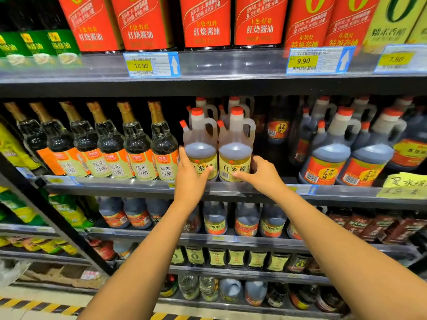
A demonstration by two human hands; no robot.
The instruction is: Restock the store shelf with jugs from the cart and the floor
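Two clear jugs with red caps and yellow labels stand side by side at the front of the middle shelf (120,184). My left hand (190,176) holds the left jug (201,144) low down, thumb on its left side and fingers across the label. My right hand (262,173) holds the right jug (234,146) the same way, thumb on its right side and fingertips on the label. More jugs of this kind stand behind them. No cart or floor jugs are in view.
Tall glass vinegar bottles (138,144) stand close to the left of the jugs. Dark jugs with orange labels (328,155) fill the right, beyond a gap. Red-labelled bottles (205,21) line the shelf above; lower shelves hold more jugs and bottles.
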